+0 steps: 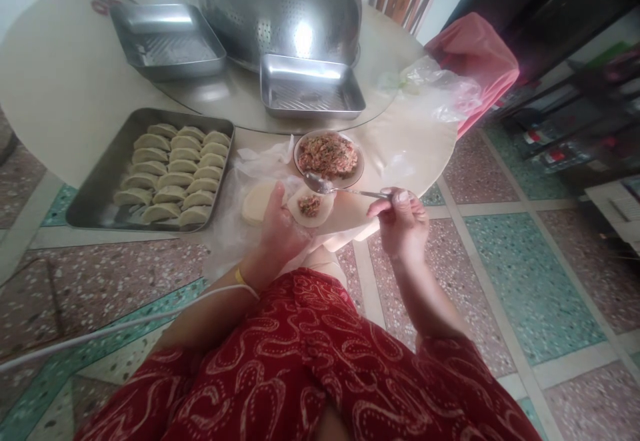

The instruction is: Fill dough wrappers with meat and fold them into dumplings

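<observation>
Here, the left hand (285, 231) holds a wrapper (324, 210), cradled fairly flat, likely so the filling (309, 206) stays central. The right hand (406, 224) pinches the handle end of a spoon (320, 185), perhaps keeping its fingers clean. The spoon's head is just beyond the wrapper, by the near rim of a bowl (362, 164); whether they touch I cannot tell. The bowl's nearness probably shortens each scoop. Dough (254, 202) lies just beside the left thumb, within easy reach, and dumplings (173, 178) sit farther left, lined up in a tray (97, 194), seemingly to save room.
</observation>
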A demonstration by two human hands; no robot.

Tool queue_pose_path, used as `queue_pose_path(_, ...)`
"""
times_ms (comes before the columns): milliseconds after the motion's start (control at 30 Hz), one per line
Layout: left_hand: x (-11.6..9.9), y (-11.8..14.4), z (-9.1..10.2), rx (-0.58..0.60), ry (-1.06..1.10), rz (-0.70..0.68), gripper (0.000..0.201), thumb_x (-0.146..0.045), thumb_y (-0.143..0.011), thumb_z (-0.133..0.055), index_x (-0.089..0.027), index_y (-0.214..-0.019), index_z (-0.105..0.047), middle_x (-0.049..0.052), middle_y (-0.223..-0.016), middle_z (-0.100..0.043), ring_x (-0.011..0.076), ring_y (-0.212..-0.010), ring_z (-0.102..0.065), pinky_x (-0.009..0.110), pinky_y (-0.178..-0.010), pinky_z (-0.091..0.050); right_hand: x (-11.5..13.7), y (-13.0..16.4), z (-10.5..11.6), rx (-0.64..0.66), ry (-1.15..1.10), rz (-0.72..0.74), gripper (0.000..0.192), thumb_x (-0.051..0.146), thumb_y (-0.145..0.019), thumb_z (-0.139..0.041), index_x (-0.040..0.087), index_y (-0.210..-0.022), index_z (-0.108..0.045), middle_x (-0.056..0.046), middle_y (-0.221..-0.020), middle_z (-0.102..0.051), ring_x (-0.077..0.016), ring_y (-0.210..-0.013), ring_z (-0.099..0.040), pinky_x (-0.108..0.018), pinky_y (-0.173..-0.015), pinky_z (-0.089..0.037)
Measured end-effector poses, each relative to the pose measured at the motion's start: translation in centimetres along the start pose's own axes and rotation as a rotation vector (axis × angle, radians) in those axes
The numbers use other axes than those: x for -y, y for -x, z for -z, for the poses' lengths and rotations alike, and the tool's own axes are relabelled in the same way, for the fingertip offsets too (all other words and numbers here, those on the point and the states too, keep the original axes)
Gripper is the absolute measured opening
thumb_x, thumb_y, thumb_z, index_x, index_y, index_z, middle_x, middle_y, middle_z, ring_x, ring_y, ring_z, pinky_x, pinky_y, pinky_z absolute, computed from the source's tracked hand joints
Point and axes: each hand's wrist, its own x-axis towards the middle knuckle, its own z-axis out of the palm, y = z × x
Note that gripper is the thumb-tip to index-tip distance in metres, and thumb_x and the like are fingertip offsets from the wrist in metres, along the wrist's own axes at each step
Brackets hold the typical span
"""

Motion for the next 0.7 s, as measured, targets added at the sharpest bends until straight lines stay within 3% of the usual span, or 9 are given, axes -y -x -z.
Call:
queue_pose_path(167,-0.1,-0.1,0.4,0.038,-0.012,-0.043,0.070,-0.060,-0.097,-0.026,-0.011,-0.139,-0.053,0.012,-0.116,-0.074,0.0268,-0.125,-0.061,0.039,-0.109,-0.047,-0.4,0.4,0.1,0.014,0.041,-0.002,0.027,0.052,-0.087,-0.061,0.026,-0.081,-0.064,0.004,-0.052,-0.064,-0.0154,-0.052,-0.065,-0.031,-0.053,-0.052)
queue_pose_path(433,0.0,0.2,-0.9,-0.070,-0.027,-0.086,0.074,-0.059,-0.100,-0.022,-0.005,-0.147,-0.044,0.014,-0.114,-0.074,0.0247,-0.120,-0.065,0.034,-0.104,-0.049,0.1,-0.3,0.8,-0.022,-0.068,0.086,0.022,0.048,-0.087,-0.063,0.027,-0.083,-0.067,0.003,-0.058,-0.068,-0.0136,-0.051,-0.065,-0.031,-0.054,-0.053)
queue_pose_path(567,-0.2,0.3,-0.7,-0.032,-0.030,-0.063,0.075,-0.059,-0.100,-0.021,-0.006,-0.147,-0.044,0.014,-0.116,-0.073,0.0237,-0.120,-0.065,0.032,-0.102,-0.050,0.0,-0.1,0.8,-0.014,-0.114,0.154,0.019,0.043,-0.088,-0.064,0.026,-0.082,-0.068,0.003,-0.061,-0.069,-0.0128,-0.054,-0.067,-0.029,-0.055,-0.053)
queue_pose_path(700,-0.4,0.2,-0.4,-0.002,-0.013,-0.036,0.072,-0.059,-0.100,-0.022,-0.009,-0.144,-0.049,0.013,-0.115,-0.074,0.0245,-0.119,-0.066,0.035,-0.102,-0.050,-0.1,0.6,0.9,0.001,0.002,0.153,0.019,0.042,-0.091,-0.062,0.026,-0.084,-0.068,0.003,-0.063,-0.069,-0.0141,-0.058,-0.070,-0.030,-0.061,-0.055)
